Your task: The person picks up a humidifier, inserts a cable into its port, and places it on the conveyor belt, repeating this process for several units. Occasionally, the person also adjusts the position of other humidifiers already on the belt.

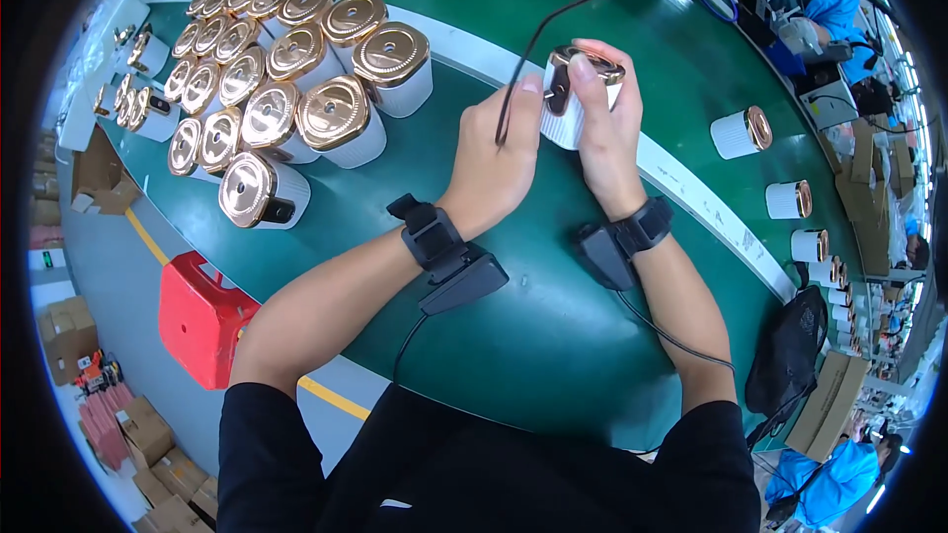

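Note:
A white ribbed appliance with a shiny gold top and a dark front panel is gripped in my right hand, the thumb over its top edge. My left hand is closed at the panel side. A thin black cable comes down from the upper right into this hand. A small metal tip shows between the left fingertips and the dark panel. Whether it sits in the panel cannot be made out. Each wrist wears a black strap with a wired box.
Many similar gold-topped units stand packed at the left of the green table. More stand along a conveyor beyond the white rail. A red stool is at lower left; a black bag lies right. People in blue work nearby.

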### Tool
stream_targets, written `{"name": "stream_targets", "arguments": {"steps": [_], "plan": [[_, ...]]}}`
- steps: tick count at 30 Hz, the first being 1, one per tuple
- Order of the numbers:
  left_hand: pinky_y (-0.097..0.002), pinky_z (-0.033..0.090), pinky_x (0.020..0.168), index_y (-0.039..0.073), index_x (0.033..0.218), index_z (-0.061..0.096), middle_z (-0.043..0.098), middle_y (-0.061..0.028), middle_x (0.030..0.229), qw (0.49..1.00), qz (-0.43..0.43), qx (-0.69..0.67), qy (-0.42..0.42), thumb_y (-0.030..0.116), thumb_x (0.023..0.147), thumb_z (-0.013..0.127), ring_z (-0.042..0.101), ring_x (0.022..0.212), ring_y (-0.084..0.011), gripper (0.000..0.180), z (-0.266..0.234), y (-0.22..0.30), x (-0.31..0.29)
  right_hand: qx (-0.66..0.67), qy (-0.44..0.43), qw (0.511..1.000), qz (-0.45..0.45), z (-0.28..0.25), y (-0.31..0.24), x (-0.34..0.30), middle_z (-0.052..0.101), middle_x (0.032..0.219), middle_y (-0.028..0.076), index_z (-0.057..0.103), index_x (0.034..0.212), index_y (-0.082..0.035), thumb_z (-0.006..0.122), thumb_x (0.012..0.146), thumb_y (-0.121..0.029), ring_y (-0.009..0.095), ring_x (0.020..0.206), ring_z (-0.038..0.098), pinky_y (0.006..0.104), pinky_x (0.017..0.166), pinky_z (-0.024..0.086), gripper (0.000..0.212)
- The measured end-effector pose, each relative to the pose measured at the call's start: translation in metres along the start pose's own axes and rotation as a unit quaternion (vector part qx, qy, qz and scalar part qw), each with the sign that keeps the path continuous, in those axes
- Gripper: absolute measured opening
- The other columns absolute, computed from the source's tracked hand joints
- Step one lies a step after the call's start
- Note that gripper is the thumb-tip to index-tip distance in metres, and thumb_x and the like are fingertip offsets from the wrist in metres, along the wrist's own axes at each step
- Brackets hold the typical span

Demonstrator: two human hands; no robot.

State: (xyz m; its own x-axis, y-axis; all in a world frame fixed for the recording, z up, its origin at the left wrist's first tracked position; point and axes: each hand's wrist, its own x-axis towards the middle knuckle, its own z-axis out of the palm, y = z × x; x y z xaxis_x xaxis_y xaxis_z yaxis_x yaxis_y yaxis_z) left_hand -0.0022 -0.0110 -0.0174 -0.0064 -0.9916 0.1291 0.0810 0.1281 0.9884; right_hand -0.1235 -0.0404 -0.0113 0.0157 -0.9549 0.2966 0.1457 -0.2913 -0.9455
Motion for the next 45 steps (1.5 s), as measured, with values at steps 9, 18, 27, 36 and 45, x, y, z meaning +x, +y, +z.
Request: {"name": "stream_targets", "arguments": {"steps": [9, 18, 27, 36, 45], "plan": [[-0.0348, 0.035, 0.048, -0.002, 0.075, 0.052, 0.046, -0.0118, 0.054, 0.991, 0.040, 0.125, -0.027, 0.028, 0.100, 0.040, 0.045, 0.047, -0.0203, 0.040, 0.000, 0.004, 0.001, -0.070, 0.052, 0.996, 0.000, 0.000, -0.001, 0.001, 0.062, 0.097, 0.009, 0.050, 0.114, 0.000, 0.063, 0.090, -0.030, 0.011, 0.080, 0.057, 0.0247, 0.072, 0.047, 0.041], [-0.0399, 0.041, 0.050, -0.005, 0.078, 0.056, 0.051, -0.0201, 0.056, 0.988, 0.050, 0.141, -0.033, 0.023, 0.099, 0.038, 0.055, 0.050, -0.0318, 0.040, -0.004, 0.005, 0.001, -0.137, 0.053, 0.988, -0.041, 0.004, -0.003, -0.005, 0.062, 0.095, 0.008, 0.048, 0.114, 0.000, 0.066, 0.088, -0.033, 0.011, 0.082, 0.057, 0.0243, 0.073, 0.047, 0.046], [-0.0416, 0.042, 0.053, -0.006, 0.076, 0.056, 0.052, -0.0215, 0.056, 0.983, 0.066, 0.165, -0.033, 0.022, 0.098, 0.037, 0.055, 0.051, -0.0347, 0.040, -0.004, 0.005, 0.003, -0.170, 0.063, 0.983, 0.010, 0.004, -0.012, -0.006, 0.062, 0.092, 0.008, 0.049, 0.111, 0.002, 0.068, 0.085, -0.036, 0.011, 0.081, 0.058, 0.0235, 0.072, 0.047, 0.050], [-0.0420, 0.042, 0.053, -0.006, 0.076, 0.056, 0.054, -0.0234, 0.060, 0.988, 0.046, 0.142, -0.042, 0.022, 0.098, 0.038, 0.056, 0.053, -0.0363, 0.040, -0.004, 0.004, 0.002, -0.166, 0.080, 0.983, 0.011, 0.010, -0.015, -0.015, 0.062, 0.091, 0.008, 0.049, 0.111, 0.003, 0.068, 0.086, -0.036, 0.011, 0.081, 0.057, 0.0234, 0.071, 0.047, 0.049], [-0.0409, 0.037, 0.051, -0.005, 0.073, 0.054, 0.049, -0.0189, 0.055, 0.992, 0.012, 0.126, 0.009, 0.024, 0.099, 0.038, 0.047, 0.047, -0.0302, 0.043, -0.011, -0.004, 0.003, -0.274, 0.170, 0.938, -0.127, -0.051, -0.013, 0.014, 0.060, 0.090, 0.007, 0.045, 0.112, 0.002, 0.074, 0.082, -0.030, 0.013, 0.082, 0.057, 0.0252, 0.074, 0.046, 0.053]]}}
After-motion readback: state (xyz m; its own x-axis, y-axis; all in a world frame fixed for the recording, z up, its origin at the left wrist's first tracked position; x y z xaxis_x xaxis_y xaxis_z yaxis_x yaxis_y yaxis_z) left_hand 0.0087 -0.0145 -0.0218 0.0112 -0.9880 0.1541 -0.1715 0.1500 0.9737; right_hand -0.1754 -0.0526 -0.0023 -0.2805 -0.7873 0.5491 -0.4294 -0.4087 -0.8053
